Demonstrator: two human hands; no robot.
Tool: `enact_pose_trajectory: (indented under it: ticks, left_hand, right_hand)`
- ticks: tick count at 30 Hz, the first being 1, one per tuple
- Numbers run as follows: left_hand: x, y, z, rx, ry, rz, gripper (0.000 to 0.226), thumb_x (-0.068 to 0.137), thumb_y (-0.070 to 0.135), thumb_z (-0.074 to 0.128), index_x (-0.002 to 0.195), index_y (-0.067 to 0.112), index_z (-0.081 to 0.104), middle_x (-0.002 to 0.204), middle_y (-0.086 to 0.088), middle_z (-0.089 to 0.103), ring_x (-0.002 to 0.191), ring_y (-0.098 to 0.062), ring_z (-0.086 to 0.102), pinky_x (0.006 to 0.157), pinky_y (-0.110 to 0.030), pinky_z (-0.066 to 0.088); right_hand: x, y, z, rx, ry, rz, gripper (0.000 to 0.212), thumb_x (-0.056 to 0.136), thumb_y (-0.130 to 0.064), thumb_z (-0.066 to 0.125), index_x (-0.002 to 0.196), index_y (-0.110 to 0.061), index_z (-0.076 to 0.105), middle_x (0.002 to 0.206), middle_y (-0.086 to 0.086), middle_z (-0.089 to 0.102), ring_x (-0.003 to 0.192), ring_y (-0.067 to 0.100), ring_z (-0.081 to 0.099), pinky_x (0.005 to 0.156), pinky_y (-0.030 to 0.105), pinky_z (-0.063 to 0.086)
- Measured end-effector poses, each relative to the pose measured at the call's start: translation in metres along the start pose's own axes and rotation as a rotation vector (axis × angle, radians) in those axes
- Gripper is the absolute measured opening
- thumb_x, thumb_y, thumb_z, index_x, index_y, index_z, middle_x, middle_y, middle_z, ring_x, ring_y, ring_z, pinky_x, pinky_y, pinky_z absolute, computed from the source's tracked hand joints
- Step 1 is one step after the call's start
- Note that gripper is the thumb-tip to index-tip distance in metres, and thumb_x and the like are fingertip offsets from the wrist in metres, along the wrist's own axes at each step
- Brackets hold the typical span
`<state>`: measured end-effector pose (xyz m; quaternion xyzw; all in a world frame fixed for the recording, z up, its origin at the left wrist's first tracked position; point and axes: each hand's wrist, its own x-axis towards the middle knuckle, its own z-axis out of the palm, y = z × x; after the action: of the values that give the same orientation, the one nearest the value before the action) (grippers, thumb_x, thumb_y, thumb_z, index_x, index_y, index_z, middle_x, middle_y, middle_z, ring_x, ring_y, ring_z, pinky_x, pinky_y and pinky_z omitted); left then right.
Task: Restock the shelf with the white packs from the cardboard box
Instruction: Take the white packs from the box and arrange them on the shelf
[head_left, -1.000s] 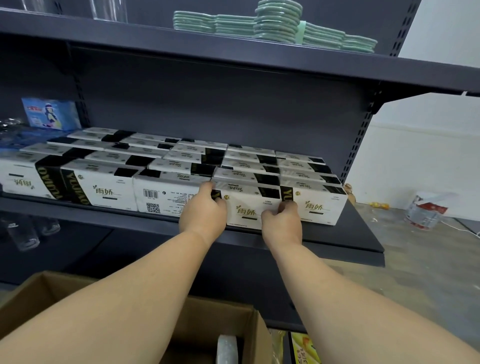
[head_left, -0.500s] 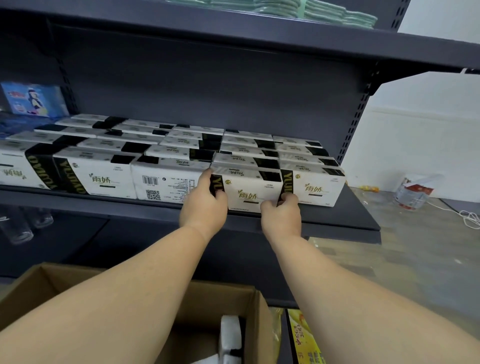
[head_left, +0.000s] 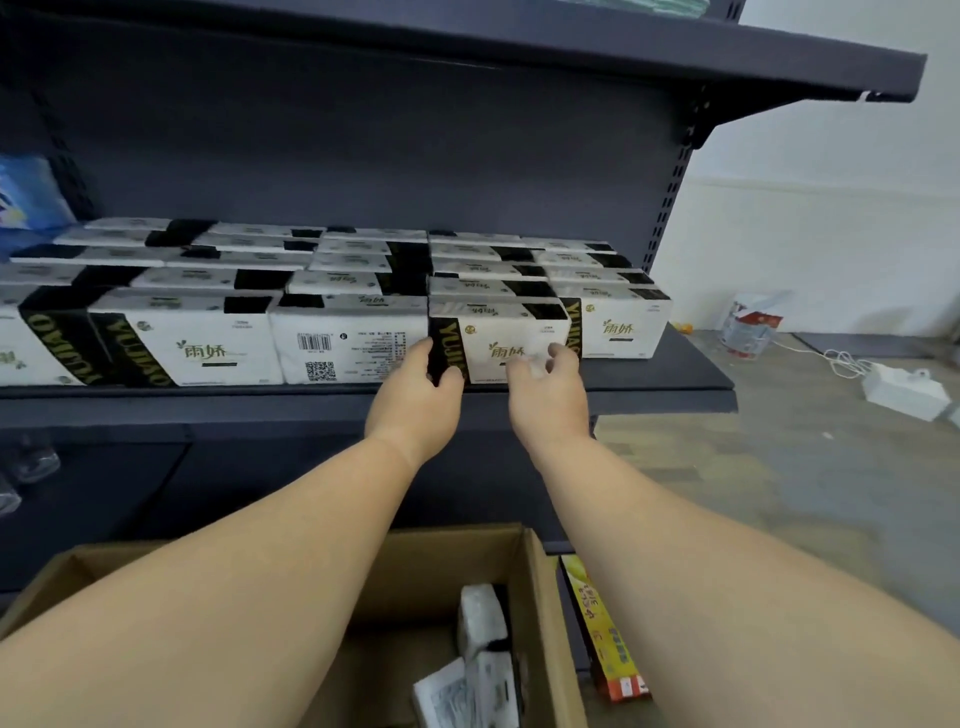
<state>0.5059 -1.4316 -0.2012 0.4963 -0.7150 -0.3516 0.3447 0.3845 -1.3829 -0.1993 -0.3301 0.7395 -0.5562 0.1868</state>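
Head view, looking down your two bare forearms: your left hand (head_left: 415, 392) sits at the left end of the front white pack (head_left: 501, 340) on the dark shelf (head_left: 675, 384), thumb and fingers curled round its black band and touching it. Your right hand (head_left: 548, 395) is at the pack's front face, fingers loosely spread and blurred; whether they touch the pack or hover just off it, you cannot tell from here.

That pack stands at the shelf's front edge, at about 12 o'clock from your hands, in a row with more white packs (head_left: 182, 345) running off toward 9 o'clock and one further pack (head_left: 621, 327) just beside it at 2 o'clock. Further rows fill the shelf behind, back to the rear panel.

Down at 6 o'clock, between your arms, the cardboard box (head_left: 545, 597) stands open. Inside, toward its right wall, you can see remaining packs (head_left: 485, 631), one on its end and another tilted lower down; your left arm hides the left part of the box. A yellow package (head_left: 605, 639) lies just outside the box's right wall.
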Motion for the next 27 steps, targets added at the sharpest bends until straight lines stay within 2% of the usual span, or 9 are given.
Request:
enact_pose_trajectory:
  ticks: [4,8,12,16,18,20,23,25,27]
  left_hand:
    - [-0.006,-0.012,0.003,0.032,-0.054,-0.037,0.053,0.099,0.042,0.043,0.148,0.023,0.035,0.139,-0.004,0.051,0.123,-0.024,0.050,0.096,-0.034,0.042]
    - [-0.014,-0.025,0.011,0.023,-0.091,-0.046,0.047,0.098,0.042,0.044,0.141,0.021,0.043,0.128,-0.001,0.057,0.110,-0.020,0.054,0.083,-0.030,0.040]
    - [-0.021,-0.039,0.026,0.010,-0.141,-0.075,0.043,0.099,0.042,0.044,0.136,0.021,0.046,0.121,0.003,0.057,0.102,-0.015,0.052,0.081,-0.029,0.040]
    - [-0.033,-0.069,0.046,-0.009,-0.198,-0.160,0.042,0.098,0.042,0.046,0.134,0.020,0.047,0.118,0.000,0.060,0.103,-0.018,0.058,0.091,-0.037,0.049]
    - [-0.036,-0.088,0.056,0.008,-0.215,-0.220,0.040,0.098,0.042,0.047,0.132,0.020,0.048,0.116,-0.001,0.061,0.101,-0.019,0.059,0.093,-0.040,0.050]
    - [-0.038,-0.110,0.067,0.029,-0.228,-0.299,0.040,0.098,0.041,0.047,0.131,0.019,0.050,0.116,-0.003,0.061,0.101,-0.020,0.058,0.092,-0.038,0.049]
    - [-0.047,-0.142,0.086,0.068,-0.288,-0.425,0.043,0.097,0.040,0.048,0.134,0.016,0.049,0.126,-0.004,0.058,0.108,-0.022,0.055,0.088,-0.030,0.042]
    - [-0.057,-0.163,0.102,0.080,-0.341,-0.524,0.044,0.097,0.039,0.049,0.135,0.016,0.049,0.128,-0.005,0.057,0.111,-0.022,0.054,0.086,-0.029,0.040]
    - [-0.068,-0.186,0.118,0.067,-0.368,-0.628,0.040,0.095,0.039,0.051,0.128,0.016,0.053,0.118,-0.004,0.060,0.104,-0.022,0.057,0.086,-0.030,0.045]
  right_hand:
    - [-0.015,0.007,0.002,0.006,0.037,0.013,0.059,0.098,-0.040,0.054,0.149,-0.018,0.033,0.144,0.004,0.046,0.126,0.023,0.047,0.087,0.025,0.033]
    - [-0.026,0.022,0.007,0.015,0.070,0.043,0.055,0.097,-0.041,0.055,0.145,-0.019,0.038,0.139,0.003,0.051,0.123,0.021,0.051,0.091,0.031,0.042]
    - [-0.035,0.043,0.015,-0.051,0.091,0.084,0.053,0.098,-0.041,0.053,0.143,-0.018,0.040,0.136,0.002,0.050,0.117,0.016,0.050,0.090,0.029,0.038]
    - [-0.040,0.074,0.026,-0.099,0.056,0.163,0.032,0.097,-0.038,0.053,0.121,-0.016,0.053,0.103,-0.005,0.058,0.094,0.013,0.054,0.078,0.027,0.037]
    - [-0.041,0.096,0.030,-0.127,0.030,0.216,0.024,0.098,-0.037,0.053,0.108,-0.015,0.055,0.084,-0.011,0.054,0.083,0.014,0.052,0.073,0.026,0.034]
    - [-0.046,0.124,0.037,-0.182,-0.010,0.277,0.021,0.097,-0.039,0.052,0.098,-0.018,0.055,0.079,-0.012,0.054,0.079,0.015,0.052,0.073,0.029,0.035]
    - [-0.056,0.172,0.048,-0.306,-0.098,0.352,0.023,0.092,-0.047,0.051,0.088,-0.024,0.054,0.089,-0.003,0.061,0.088,0.023,0.058,0.077,0.034,0.043]
    - [-0.063,0.199,0.052,-0.314,-0.175,0.430,0.029,0.095,-0.041,0.052,0.102,-0.014,0.060,0.100,0.002,0.059,0.092,0.023,0.057,0.078,0.029,0.041]
    - [-0.071,0.223,0.056,-0.344,-0.264,0.517,0.036,0.097,-0.037,0.052,0.118,-0.009,0.057,0.111,0.007,0.062,0.099,0.025,0.058,0.079,0.028,0.040]
